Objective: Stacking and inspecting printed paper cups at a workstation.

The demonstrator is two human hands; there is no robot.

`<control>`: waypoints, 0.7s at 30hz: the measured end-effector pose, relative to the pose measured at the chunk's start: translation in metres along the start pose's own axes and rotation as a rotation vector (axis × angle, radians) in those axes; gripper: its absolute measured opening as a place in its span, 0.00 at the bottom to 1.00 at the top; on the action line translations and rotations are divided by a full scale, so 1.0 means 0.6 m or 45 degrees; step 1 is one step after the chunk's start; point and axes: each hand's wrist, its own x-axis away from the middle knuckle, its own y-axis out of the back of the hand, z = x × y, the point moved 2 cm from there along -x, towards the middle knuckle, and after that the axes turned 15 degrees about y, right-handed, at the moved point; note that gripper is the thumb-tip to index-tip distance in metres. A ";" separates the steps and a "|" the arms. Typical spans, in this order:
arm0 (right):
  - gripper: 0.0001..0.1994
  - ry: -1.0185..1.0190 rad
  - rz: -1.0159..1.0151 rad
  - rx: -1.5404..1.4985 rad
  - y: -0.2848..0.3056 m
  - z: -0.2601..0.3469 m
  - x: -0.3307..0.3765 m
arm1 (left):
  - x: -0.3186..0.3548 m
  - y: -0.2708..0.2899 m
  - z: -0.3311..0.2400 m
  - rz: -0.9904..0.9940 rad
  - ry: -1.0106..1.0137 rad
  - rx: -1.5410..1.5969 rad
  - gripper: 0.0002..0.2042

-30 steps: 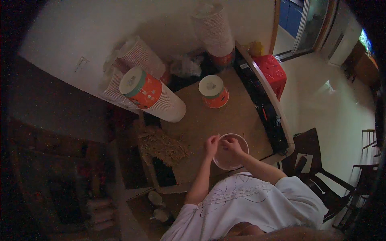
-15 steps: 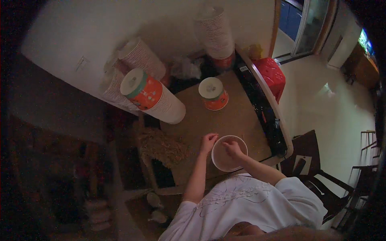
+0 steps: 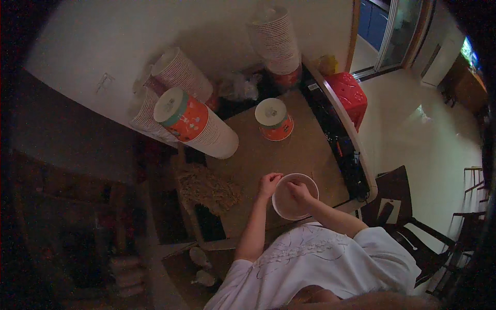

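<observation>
Working with both hands at an open white tub [image 3: 289,211], the person seems to be in the midst of a fine finger step: picking or sorting something small over its mouth. The tub sits on the table [image 3: 315,155] close in front of the body, opening upward.

Taking the tub as the centre of the dial, the left hand [image 3: 269,184] is at ten o'clock, just beside the rim, fingertips drawn together as in a pinch; I cannot tell whether a thin piece is between them, nor whether they touch the rim. The right hand [image 3: 299,191] reaches in from four o'clock, its fingers curled down inside the mouth; what they grasp, if anything, is hidden. Neither hand plainly braces the tub.

At nine o'clock lies a brown, stringy heap [image 3: 212,188], apart from both hands and likely the stock being worked. An upturned orange pail [image 3: 274,120] stands near twelve, an upturned stack [image 3: 196,124] at ten, and a red stool [image 3: 347,98] at one, beyond the table edge.

As I judge it, the next move calls for a light, precise pinch, with the left fingertips kept over the rim so that small bits do not fall outside.
</observation>
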 end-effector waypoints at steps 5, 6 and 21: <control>0.12 -0.026 0.030 0.060 -0.002 0.005 0.000 | 0.001 -0.001 0.002 0.002 -0.027 0.044 0.08; 0.13 -0.034 0.012 0.073 0.001 0.004 -0.003 | 0.004 -0.003 -0.006 -0.015 -0.060 -0.002 0.07; 0.13 -0.048 0.013 0.091 -0.009 0.018 0.004 | 0.007 -0.001 -0.005 0.022 -0.054 0.060 0.07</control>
